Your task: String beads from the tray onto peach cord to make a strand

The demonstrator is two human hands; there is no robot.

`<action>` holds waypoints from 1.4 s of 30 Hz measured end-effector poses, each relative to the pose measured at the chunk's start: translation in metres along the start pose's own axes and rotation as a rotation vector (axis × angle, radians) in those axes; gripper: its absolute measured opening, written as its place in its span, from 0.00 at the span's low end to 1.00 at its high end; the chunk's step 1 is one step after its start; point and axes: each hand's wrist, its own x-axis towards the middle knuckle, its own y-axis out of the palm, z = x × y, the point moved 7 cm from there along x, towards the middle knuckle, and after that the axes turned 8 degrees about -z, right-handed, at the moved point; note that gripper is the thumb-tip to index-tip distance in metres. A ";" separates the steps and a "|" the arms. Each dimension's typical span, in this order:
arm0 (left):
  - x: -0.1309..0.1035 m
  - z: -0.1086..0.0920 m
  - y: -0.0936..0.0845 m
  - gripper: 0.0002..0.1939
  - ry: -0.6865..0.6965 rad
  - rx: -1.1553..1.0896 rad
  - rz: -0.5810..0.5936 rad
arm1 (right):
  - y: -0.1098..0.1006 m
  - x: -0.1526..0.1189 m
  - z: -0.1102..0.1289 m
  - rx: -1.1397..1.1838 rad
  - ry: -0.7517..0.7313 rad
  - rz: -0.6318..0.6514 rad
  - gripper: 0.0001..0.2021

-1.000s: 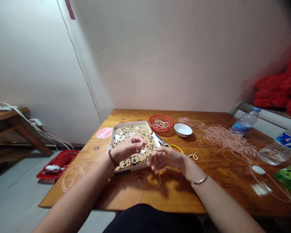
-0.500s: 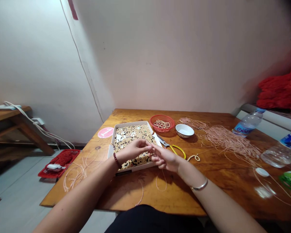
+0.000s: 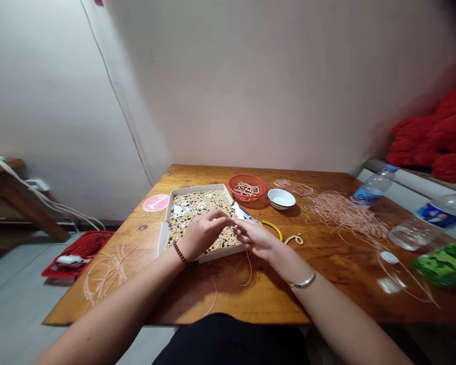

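Observation:
A white box [image 3: 163, 237] full of cream and dark beads lies on the wooden table. Over its front right part, my left hand [image 3: 206, 230] and my right hand [image 3: 255, 237] meet at the fingertips. My left fingers are pressed together; what they pinch is too small to make out. The curled fingers of my right hand are around a thin pink cord [image 3: 250, 274], which hangs in a loop below them. Scissors with yellow handles [image 3: 274, 226] lie just behind my right hand, partly hidden by it.
Behind the box stand a red basket [image 3: 264, 191] of bead strings and a white bowl [image 3: 281, 197]. Pink cord [image 3: 345, 213] spreads to the right, near two plastic bottles [image 3: 374, 186] and a green packet [image 3: 444, 261]. More cords [image 3: 110, 271] lie at left; a bead string [image 3: 295, 238] rests beside the scissors.
The whole view has shifted, so the table and things on it appear further left and slightly higher. My left hand has tipped over a little, its fingertips still at my right hand.

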 end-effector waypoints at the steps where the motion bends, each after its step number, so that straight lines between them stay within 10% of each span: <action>1: -0.002 0.000 0.003 0.10 0.016 0.042 0.029 | -0.001 0.001 0.001 -0.013 -0.021 -0.019 0.15; 8: -0.003 -0.005 0.007 0.11 0.098 0.079 0.098 | -0.007 0.008 0.002 0.051 -0.056 -0.067 0.16; 14: -0.003 0.034 -0.008 0.08 -0.219 0.292 -0.025 | -0.020 0.005 0.012 0.086 -0.163 -0.253 0.12; 20: -0.011 0.054 0.001 0.06 -0.313 0.541 0.245 | -0.031 0.010 0.009 0.119 -0.158 -0.330 0.07; 30: -0.020 0.042 0.036 0.15 -0.243 0.203 0.539 | -0.024 0.010 0.014 -0.040 -0.202 -0.234 0.10; 42: -0.004 0.047 0.022 0.10 -0.314 0.147 0.253 | -0.032 0.029 0.018 -0.517 -0.543 -0.307 0.20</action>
